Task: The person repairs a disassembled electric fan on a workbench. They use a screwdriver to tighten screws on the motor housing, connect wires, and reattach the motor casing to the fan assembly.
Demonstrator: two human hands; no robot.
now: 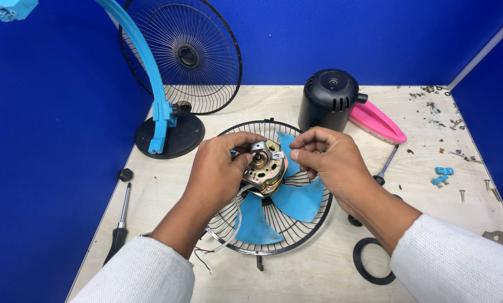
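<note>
My left hand (pixel 217 171) grips a bare fan motor (pixel 262 171), a brass-coloured metal block with a silver bracket on top and thin wires trailing down. My right hand (pixel 324 160) is at the motor's right side, fingertips pinched together near the bracket; whether they hold a small part is hidden. Both hands hover over a blue fan blade (pixel 296 199) that lies in a black wire fan guard (pixel 313 224) flat on the wooden table (pixel 318 275).
A second wire guard (pixel 201 84) leans on the blue back wall beside a blue stand with a black round base (pixel 178 137). A black motor cover (pixel 330 98), pink brush (pixel 377 123), two screwdrivers (pixel 119 230) (pixel 386 168), black ring (pixel 369 264), loose screws and blue clips (pixel 443 175) lie around.
</note>
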